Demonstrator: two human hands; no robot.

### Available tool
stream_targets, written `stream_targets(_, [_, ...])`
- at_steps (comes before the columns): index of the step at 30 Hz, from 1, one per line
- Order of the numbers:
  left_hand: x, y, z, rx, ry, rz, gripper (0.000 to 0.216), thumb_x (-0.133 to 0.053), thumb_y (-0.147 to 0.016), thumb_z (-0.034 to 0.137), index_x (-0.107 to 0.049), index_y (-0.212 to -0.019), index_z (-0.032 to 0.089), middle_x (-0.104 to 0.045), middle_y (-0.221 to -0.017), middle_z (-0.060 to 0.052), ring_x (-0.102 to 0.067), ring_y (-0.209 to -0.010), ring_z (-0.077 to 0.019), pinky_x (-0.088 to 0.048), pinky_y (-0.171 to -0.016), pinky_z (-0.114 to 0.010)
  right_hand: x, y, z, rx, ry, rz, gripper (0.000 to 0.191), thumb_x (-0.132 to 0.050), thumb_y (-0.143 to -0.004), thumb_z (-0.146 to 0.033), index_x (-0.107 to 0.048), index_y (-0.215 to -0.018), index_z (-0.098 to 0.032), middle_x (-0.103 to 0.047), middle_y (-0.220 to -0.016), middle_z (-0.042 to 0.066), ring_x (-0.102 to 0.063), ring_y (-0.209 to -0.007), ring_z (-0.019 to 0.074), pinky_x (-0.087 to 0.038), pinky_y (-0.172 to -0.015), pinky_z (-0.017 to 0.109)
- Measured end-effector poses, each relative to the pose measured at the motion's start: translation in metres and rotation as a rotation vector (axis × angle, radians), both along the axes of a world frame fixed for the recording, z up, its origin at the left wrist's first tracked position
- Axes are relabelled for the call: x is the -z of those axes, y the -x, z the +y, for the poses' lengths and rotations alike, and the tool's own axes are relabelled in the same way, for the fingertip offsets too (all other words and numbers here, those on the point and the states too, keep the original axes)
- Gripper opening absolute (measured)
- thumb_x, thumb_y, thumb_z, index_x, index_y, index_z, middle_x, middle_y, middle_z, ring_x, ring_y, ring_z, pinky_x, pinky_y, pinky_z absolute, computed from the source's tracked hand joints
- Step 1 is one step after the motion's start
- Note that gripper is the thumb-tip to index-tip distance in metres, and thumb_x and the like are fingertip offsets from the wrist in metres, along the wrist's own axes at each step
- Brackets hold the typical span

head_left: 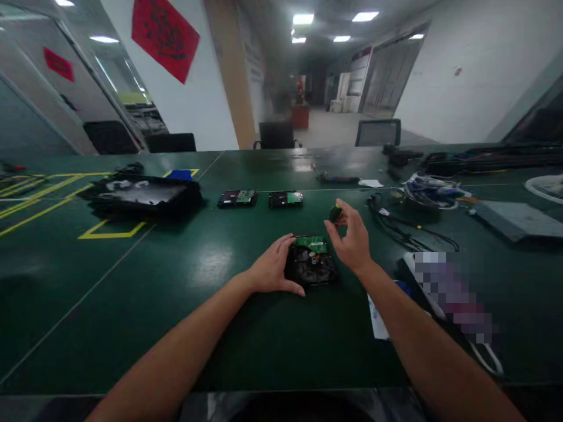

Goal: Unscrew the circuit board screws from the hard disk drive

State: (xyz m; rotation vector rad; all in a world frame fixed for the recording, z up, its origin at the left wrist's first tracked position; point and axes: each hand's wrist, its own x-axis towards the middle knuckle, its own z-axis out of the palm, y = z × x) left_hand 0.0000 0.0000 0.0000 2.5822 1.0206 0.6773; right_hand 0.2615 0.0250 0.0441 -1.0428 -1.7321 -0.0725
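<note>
A hard drive (pixel 313 266) lies flat on the green table in front of me, its green circuit board along the far edge. My left hand (pixel 273 266) grips its left side, with the fingers at the far corner and the thumb along the near edge. Just above the drive's right far corner, my right hand (pixel 350 239) pinches a small dark-green rounded object (pixel 335 212) with a yellowish rim; its kind is unclear. Two more hard drives, one on the left (pixel 237 198) and one on the right (pixel 285 199), lie farther back.
Stacked black trays (pixel 145 193) stand at the left by yellow tape marks. Black cables (pixel 409 231), a cable bundle (pixel 433 190) and a grey metal box (pixel 519 220) lie to the right. A partly blurred white-edged object (pixel 453 293) and a white packet (pixel 377 319) are near my right forearm.
</note>
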Motion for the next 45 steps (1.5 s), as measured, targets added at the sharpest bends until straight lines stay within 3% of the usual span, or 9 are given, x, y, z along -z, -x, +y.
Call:
stream_targets(6, [-0.001, -0.0002, -0.0019, 0.008, 0.017, -0.026, 0.143, -0.08, -0.056, 0.085, -0.009, -0.16, 0.018, -0.025, -0.163, -0.027, -0.026, -0.153, -0.0441, -0.028, -0.123, -0.062, 0.0011, -0.0034, 0.0034, -0.039, 0.052, 0.052, 0.059, -0.052, -0.1, -0.028, -0.033, -0.157, -0.03, -0.065, -0.134, 0.01, -0.072, -0.103, 0.0253, -0.059, -0.099, 0.05])
stream_targets(14, [-0.0049, -0.0003, -0.0034, -0.017, 0.047, 0.012, 0.138, -0.079, -0.055, 0.086, -0.019, -0.159, 0.016, -0.024, -0.164, -0.027, -0.026, -0.153, -0.0433, -0.029, -0.123, -0.06, -0.0012, -0.0027, 0.0004, -0.003, -0.012, 0.015, 0.058, -0.062, -0.096, -0.032, -0.043, -0.151, -0.03, -0.064, -0.126, 0.011, -0.069, -0.09, 0.0249, -0.064, -0.086, 0.05])
stream_targets(21, [-0.007, -0.0009, -0.0044, -0.021, 0.051, 0.022, 0.135, -0.079, -0.056, 0.086, -0.023, -0.158, 0.018, -0.023, -0.165, -0.025, -0.025, -0.153, -0.0436, -0.029, -0.123, -0.06, -0.0003, -0.0034, 0.002, -0.046, 0.039, 0.048, 0.059, -0.052, -0.099, -0.026, -0.035, -0.156, -0.029, -0.066, -0.13, 0.011, -0.071, -0.103, 0.0258, -0.06, -0.097, 0.05])
stream_targets(27, [-0.0063, -0.0004, -0.0037, -0.026, 0.063, 0.026, 0.135, -0.079, -0.056, 0.085, -0.022, -0.159, 0.019, -0.022, -0.165, -0.025, -0.026, -0.153, -0.044, -0.03, -0.122, -0.061, -0.0027, -0.003, 0.0004, -0.001, 0.001, 0.02, 0.057, -0.061, -0.096, -0.03, -0.045, -0.15, -0.031, -0.066, -0.122, 0.01, -0.07, -0.092, 0.024, -0.063, -0.088, 0.047])
stream_targets(34, [-0.0066, -0.0001, -0.0035, -0.027, 0.065, 0.038, 0.136, -0.079, -0.055, 0.086, -0.024, -0.159, 0.017, -0.022, -0.165, -0.025, -0.025, -0.153, -0.0438, -0.029, -0.123, -0.06, -0.0007, -0.0033, 0.0026, -0.039, 0.024, 0.069, 0.057, -0.054, -0.099, -0.026, -0.039, -0.153, -0.029, -0.066, -0.129, 0.011, -0.071, -0.102, 0.0254, -0.061, -0.094, 0.049])
stream_targets(40, [-0.0077, -0.0001, -0.0041, -0.027, 0.073, 0.034, 0.134, -0.079, -0.056, 0.085, -0.024, -0.159, 0.019, -0.022, -0.165, -0.024, -0.025, -0.153, -0.0441, -0.03, -0.122, -0.061, -0.0016, -0.0039, 0.0028, 0.019, -0.026, 0.032, 0.056, -0.065, -0.094, -0.033, -0.047, -0.147, -0.029, -0.065, -0.123, 0.011, -0.068, -0.087, 0.0238, -0.064, -0.083, 0.048])
stream_targets(45, [-0.0078, 0.0003, -0.0038, -0.029, 0.087, 0.035, 0.134, -0.08, -0.056, 0.084, -0.024, -0.159, 0.021, -0.021, -0.166, -0.023, -0.024, -0.153, -0.0452, -0.029, -0.122, -0.062, -0.0014, -0.0036, 0.0026, -0.029, 0.032, 0.078, 0.056, -0.056, -0.098, -0.03, -0.041, -0.152, -0.028, -0.066, -0.129, 0.012, -0.071, -0.097, 0.0252, -0.061, -0.094, 0.049])
